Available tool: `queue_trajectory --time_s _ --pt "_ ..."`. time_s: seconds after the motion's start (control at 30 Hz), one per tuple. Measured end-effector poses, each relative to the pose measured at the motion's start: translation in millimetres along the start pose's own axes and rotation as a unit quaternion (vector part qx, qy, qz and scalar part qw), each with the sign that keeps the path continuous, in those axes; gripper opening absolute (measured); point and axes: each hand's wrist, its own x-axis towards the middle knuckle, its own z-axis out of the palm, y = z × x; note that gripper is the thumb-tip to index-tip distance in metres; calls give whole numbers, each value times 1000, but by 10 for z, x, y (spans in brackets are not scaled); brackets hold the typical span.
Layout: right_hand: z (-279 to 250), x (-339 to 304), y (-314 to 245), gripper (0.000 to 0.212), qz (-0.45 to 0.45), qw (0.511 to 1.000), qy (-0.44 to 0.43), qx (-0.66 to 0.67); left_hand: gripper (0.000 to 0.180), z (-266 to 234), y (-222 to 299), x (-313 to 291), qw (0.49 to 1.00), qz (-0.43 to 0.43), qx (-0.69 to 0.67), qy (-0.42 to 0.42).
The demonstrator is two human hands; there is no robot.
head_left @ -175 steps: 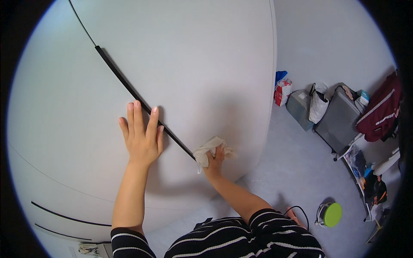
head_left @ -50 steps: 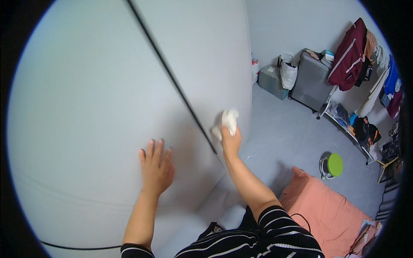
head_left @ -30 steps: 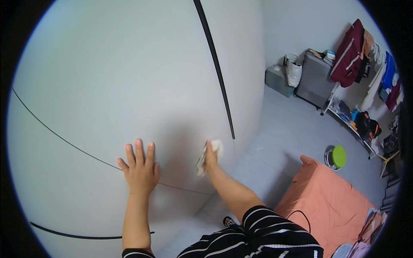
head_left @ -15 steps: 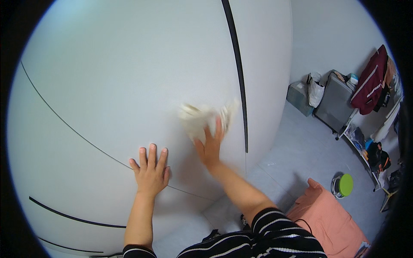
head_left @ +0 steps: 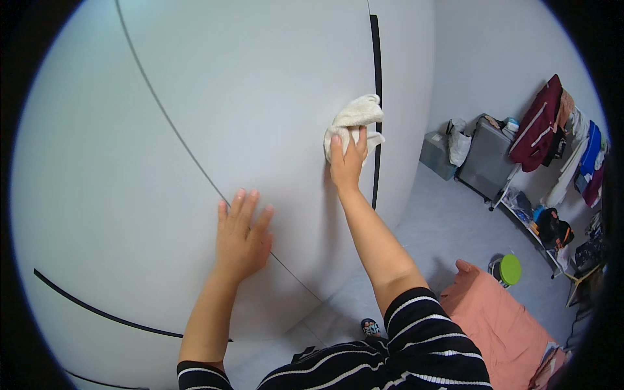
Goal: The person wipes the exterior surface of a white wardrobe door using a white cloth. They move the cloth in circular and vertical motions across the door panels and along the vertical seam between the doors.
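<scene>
A broad white cabinet front [head_left: 260, 110] fills the left and middle of the view, split by a thin seam. My right hand [head_left: 348, 162] presses a crumpled cream cloth [head_left: 357, 114] against it, the cloth's right edge lying over a long black handle strip [head_left: 377, 65]. Part of the cloth is hidden under my fingers. Lower and to the left, my left hand [head_left: 244, 237] rests with fingers spread beside the seam, holding nothing. Another black strip [head_left: 104, 315] curves along the lower left.
A bed or seat under a salmon cover [head_left: 494, 318] stands at lower right, near a green-topped stool [head_left: 510, 270]. Along the right wall are a grey suitcase [head_left: 484, 159], a plastic box [head_left: 437, 156], a white bag [head_left: 459, 146] and a clothes rack with a maroon jacket [head_left: 536, 127].
My right hand has moved the cloth up and to the right, onto the black strip. My left hand has shifted slightly up and right. The whole view has turned somewhat.
</scene>
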Motion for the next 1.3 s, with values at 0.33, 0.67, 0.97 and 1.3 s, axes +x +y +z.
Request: queue_trajectory --time_s 0.33,0.67,0.97,1.3 --pt "194 -1731 559 51 75 990 -123 6 73 45 -6 -119 992 -64 105 -35" --pt "18 -1300 548 46 30 985 -168 9 72 615 39 -82 974 -46 218 -41" --pt "33 -1151 613 42 79 980 -181 20 78 738 21 -83 964 -53 259 -20" --pt "-498 -1575 1072 29 50 879 -438 -183 86 786 -27 -118 958 -40 280 -41"
